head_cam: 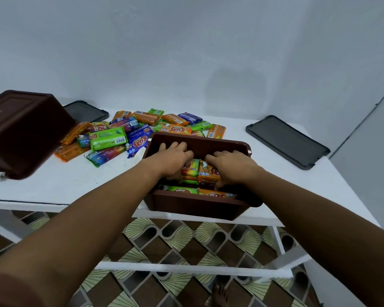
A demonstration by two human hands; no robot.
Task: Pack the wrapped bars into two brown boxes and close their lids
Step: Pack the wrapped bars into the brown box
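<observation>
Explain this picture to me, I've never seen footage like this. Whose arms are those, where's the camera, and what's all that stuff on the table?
No machine here: a person works bare-handed, and the one camera sits on their head, looking forward and down, so the arms reach in from below. The left hand and right hand are inside an open brown box at the near edge of a white table, fingers curled over a stack of wrapped bars packed there. Behind the box lies a loose pile of bars in orange, green and blue wrappers. A second brown box sits tipped over at the left. Two dark lids lie flat, that one at the right, another at the back left.
</observation>
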